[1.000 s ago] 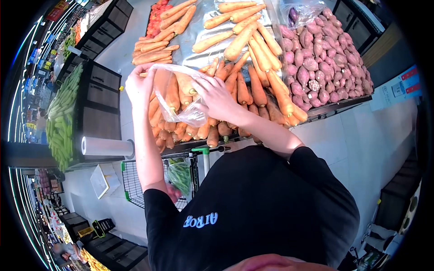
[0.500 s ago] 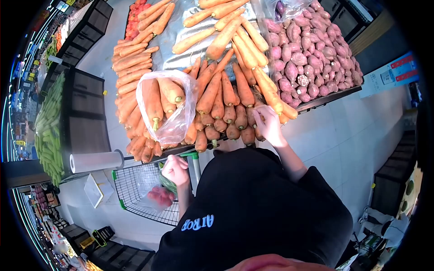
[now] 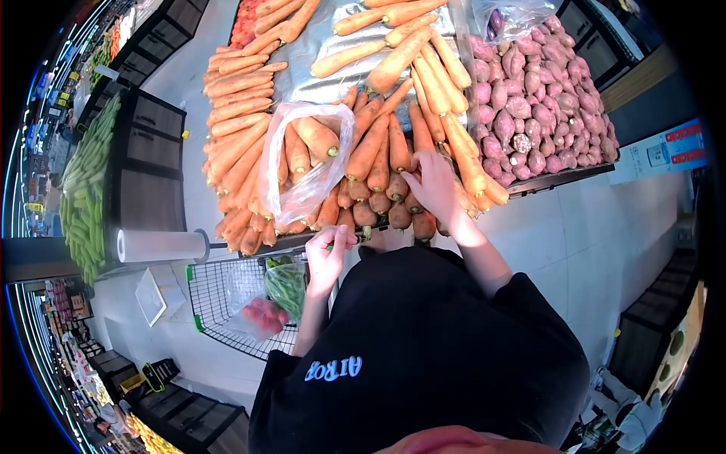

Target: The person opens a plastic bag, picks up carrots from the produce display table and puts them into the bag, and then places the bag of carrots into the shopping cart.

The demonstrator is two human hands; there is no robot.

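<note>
I have the right hand (image 3: 437,189) out over the carrots (image 3: 370,150), near the front edge of the worktop (image 3: 560,179). Its grip is narrow but parted, thumb and fingers a little apart right at the carrots' blunt ends; I cannot tell whether a fingertip presses on one. The left hand (image 3: 329,253) sits lower, above the shopping cart (image 3: 221,316), beside the worktop's edge. Its fingers are curled in, and a bit of green shows at them — I cannot tell whether that grip is closed around anything.

On my view, the clear plastic bag (image 3: 293,210) lies on the left part of the carrot heap, with neither hand on it. Its mouth gapes in a rounded loop, and I see carrots within that loop; I cannot tell which of them are really inside.

Beyond, paler carrots lie loosely across a silvery sheet (image 3: 297,87). To the right of the carrots is a heap of purple-skinned sweet potatoes (image 3: 541,113), with another clear bag (image 3: 514,19) at its far end, something dark purple in it. Down in the cart I make out bagged green vegetables (image 3: 285,287) next to bagged reddish produce (image 3: 265,318). A white roll (image 3: 157,246) lies sideways to the left of the worktop — well apart from both hands.
</note>
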